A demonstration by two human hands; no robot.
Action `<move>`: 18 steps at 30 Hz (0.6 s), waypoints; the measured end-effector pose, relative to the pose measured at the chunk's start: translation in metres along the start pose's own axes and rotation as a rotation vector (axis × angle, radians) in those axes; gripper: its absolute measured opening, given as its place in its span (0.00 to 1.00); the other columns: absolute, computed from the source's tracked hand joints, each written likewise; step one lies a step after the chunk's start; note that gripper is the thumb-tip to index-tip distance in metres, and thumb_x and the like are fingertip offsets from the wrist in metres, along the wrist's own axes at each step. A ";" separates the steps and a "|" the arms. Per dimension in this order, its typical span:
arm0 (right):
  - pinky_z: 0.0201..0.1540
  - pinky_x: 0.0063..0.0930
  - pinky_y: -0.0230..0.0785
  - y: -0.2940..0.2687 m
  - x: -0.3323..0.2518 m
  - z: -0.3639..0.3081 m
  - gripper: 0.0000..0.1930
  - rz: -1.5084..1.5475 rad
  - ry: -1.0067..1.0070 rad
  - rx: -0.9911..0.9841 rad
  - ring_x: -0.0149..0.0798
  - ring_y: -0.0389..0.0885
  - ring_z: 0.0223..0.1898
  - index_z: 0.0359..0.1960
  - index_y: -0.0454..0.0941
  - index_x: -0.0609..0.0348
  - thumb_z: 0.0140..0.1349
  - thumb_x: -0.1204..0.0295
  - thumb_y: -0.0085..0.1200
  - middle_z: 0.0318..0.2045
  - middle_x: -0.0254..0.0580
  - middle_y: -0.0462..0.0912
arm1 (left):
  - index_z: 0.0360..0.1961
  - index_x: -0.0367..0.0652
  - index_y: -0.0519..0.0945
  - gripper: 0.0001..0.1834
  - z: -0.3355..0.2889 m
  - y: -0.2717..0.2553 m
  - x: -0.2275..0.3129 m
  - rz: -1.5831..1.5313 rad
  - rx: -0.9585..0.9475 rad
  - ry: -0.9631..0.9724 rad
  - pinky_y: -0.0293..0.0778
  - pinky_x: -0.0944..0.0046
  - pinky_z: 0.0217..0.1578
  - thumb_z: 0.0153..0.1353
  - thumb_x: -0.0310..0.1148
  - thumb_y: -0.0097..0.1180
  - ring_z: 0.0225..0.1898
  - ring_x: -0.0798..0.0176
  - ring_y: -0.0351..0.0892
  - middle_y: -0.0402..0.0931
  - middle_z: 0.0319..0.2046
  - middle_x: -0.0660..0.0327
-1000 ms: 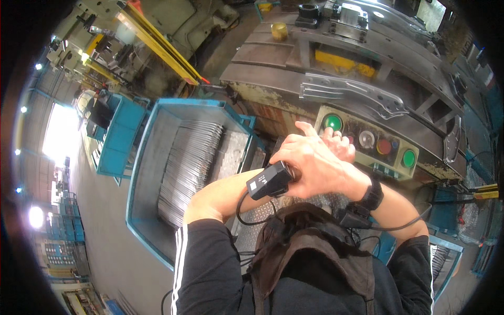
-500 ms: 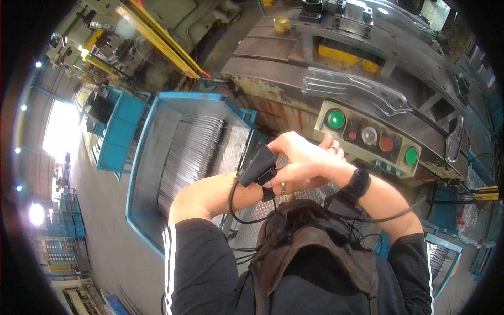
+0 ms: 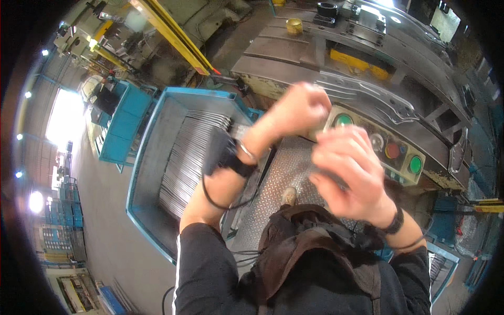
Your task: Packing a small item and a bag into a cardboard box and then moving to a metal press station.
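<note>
My left hand is raised over the near edge of the press bed, left of the control box. It is blurred, with its fingers curled in like a fist, and no object shows in it. On that wrist sit a bracelet and a black strap with a black device. My right hand hovers in front of the control box, thumb apart from its loosely bent fingers, holding nothing. The box has two green buttons, one partly behind my hands, and a red one. Behind it lies a long shaped metal part.
To the left stands a blue bin holding a row of stacked metal parts. Below me is a tread-plate floor. A yellow post rises beyond the bin. A yellow cup stands on the press bed.
My hands, which were together at the left wrist's device, have separated. The left has moved up and forward; the right is now away from the device, nearer my right side.
</note>
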State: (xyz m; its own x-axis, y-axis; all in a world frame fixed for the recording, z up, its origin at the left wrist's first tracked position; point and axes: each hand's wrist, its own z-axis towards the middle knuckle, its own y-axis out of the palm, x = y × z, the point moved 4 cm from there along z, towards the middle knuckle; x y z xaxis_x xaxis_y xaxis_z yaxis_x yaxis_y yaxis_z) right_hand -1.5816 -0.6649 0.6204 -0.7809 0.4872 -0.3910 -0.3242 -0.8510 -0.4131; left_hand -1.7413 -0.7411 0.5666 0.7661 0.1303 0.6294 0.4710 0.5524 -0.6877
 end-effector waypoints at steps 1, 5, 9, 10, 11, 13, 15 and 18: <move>0.42 0.38 0.69 -0.003 -0.006 -0.006 0.16 0.052 0.001 0.001 0.47 0.78 0.35 0.36 0.78 0.62 0.40 0.80 0.62 0.33 0.42 0.79 | 0.33 0.35 0.81 0.07 -0.001 -0.019 -0.018 -0.353 0.060 -0.335 0.76 0.67 0.31 0.56 0.27 0.55 0.25 0.66 0.80 0.78 0.23 0.59; 0.47 0.38 0.71 0.068 0.013 -0.049 0.18 0.269 0.403 -0.207 0.55 0.80 0.39 0.42 0.79 0.63 0.46 0.78 0.61 0.36 0.50 0.80 | 0.40 0.34 0.76 0.08 0.017 -0.069 -0.016 -0.881 0.503 -0.495 0.78 0.62 0.30 0.61 0.26 0.50 0.26 0.59 0.81 0.77 0.24 0.57; 0.47 0.40 0.72 0.137 0.045 -0.097 0.14 0.578 0.516 -0.432 0.57 0.79 0.40 0.43 0.78 0.66 0.53 0.76 0.57 0.36 0.54 0.81 | 0.42 0.33 0.74 0.10 0.034 -0.056 -0.009 -1.069 0.451 -0.437 0.79 0.59 0.32 0.61 0.26 0.50 0.27 0.58 0.81 0.77 0.25 0.56; 0.45 0.42 0.72 0.146 0.041 -0.102 0.13 0.734 0.536 -0.616 0.56 0.80 0.39 0.42 0.78 0.67 0.56 0.75 0.55 0.34 0.54 0.81 | 0.42 0.33 0.75 0.09 0.033 -0.057 -0.008 -1.042 0.446 -0.442 0.79 0.60 0.32 0.61 0.26 0.50 0.28 0.58 0.82 0.77 0.24 0.56; 0.40 0.43 0.72 0.141 0.036 -0.113 0.10 0.648 0.563 -0.771 0.53 0.81 0.35 0.39 0.78 0.67 0.58 0.74 0.53 0.28 0.55 0.81 | 0.42 0.33 0.75 0.09 0.033 -0.061 -0.009 -1.037 0.447 -0.437 0.79 0.60 0.32 0.61 0.26 0.50 0.28 0.58 0.82 0.77 0.24 0.56; 0.34 0.39 0.71 0.114 0.011 -0.099 0.08 0.676 0.512 -0.843 0.49 0.81 0.28 0.37 0.77 0.66 0.61 0.73 0.52 0.24 0.52 0.79 | 0.40 0.34 0.76 0.08 0.018 -0.080 -0.028 -0.727 0.575 -0.523 0.79 0.61 0.32 0.61 0.26 0.51 0.29 0.59 0.82 0.77 0.23 0.58; 0.31 0.35 0.71 0.087 -0.014 -0.069 0.09 0.851 0.632 -0.916 0.43 0.80 0.23 0.34 0.76 0.66 0.63 0.70 0.52 0.22 0.49 0.78 | 0.37 0.35 0.77 0.07 -0.013 -0.084 -0.066 -0.502 0.680 -0.547 0.79 0.61 0.33 0.58 0.26 0.54 0.30 0.56 0.83 0.79 0.23 0.55; 0.27 0.25 0.72 0.071 -0.038 -0.018 0.09 1.017 0.605 -0.886 0.30 0.80 0.23 0.40 0.76 0.64 0.65 0.71 0.54 0.26 0.41 0.82 | 0.33 0.38 0.78 0.07 -0.046 -0.056 -0.096 0.664 0.603 -0.377 0.77 0.57 0.35 0.51 0.26 0.56 0.33 0.51 0.82 0.79 0.28 0.51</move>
State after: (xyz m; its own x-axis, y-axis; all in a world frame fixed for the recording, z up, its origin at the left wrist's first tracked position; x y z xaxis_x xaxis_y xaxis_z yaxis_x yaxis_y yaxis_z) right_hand -1.5650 -0.7406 0.5908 -0.0589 -0.0363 -0.9976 0.8117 -0.5834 -0.0267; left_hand -1.8215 -0.8226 0.5279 0.5555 0.7646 0.3269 -0.3902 0.5868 -0.7095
